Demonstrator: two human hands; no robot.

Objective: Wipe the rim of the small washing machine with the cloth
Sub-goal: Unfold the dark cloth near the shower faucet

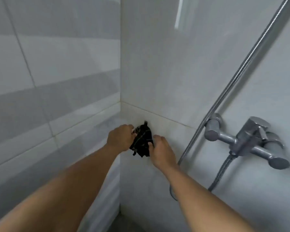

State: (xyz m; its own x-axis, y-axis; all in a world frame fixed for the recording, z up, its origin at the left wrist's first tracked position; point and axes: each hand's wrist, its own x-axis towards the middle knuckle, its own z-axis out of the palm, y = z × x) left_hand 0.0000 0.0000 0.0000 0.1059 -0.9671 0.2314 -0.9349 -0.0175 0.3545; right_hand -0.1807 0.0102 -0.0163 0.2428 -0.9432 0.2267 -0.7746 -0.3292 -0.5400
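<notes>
Two bare forearms, no sleeves, left hand (120, 137) & right hand (161, 152) w/o gloves, rings, watch.

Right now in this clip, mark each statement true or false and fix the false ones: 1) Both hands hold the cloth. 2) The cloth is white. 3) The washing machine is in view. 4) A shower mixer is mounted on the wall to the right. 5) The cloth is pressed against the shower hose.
1) True: the left hand and right hand both have a grip on the cloth.
2) False: it is dark, nearly black, with thin pale lines.
3) False: no washing machine shows, only tiled walls.
4) True: the shower mixer is there.
5) False: the shower hose hangs apart, right of the cloth.
</notes>
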